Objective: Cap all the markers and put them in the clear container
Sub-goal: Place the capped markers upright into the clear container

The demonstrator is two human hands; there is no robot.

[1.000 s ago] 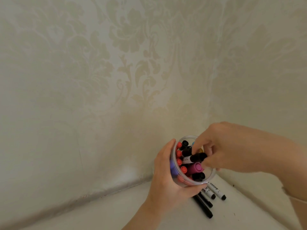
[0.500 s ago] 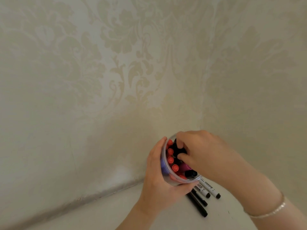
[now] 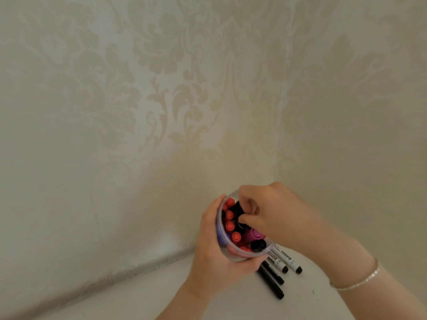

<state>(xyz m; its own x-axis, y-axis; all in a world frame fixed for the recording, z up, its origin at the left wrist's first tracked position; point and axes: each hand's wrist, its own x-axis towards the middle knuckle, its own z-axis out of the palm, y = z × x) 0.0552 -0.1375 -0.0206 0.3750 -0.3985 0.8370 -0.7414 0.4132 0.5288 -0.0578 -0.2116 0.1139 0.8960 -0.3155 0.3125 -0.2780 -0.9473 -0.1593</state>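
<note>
Now left hand (image 3: 215, 255) grips clear container (image 3: 227, 251), right hand (image 3: 272, 215) pinches black marker (image 3: 238, 210)

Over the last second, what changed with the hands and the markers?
The right hand carried a black-and-white marker down into the clear container and now presses among the caps, fingers curled; whether it has let go is hidden. The left hand holds the container as before. The four markers on the table haven't moved.

We see our left hand (image 3: 215, 252) cupped in a grip, and our right hand (image 3: 272, 213) with fingers curled downward, pinching.
</note>
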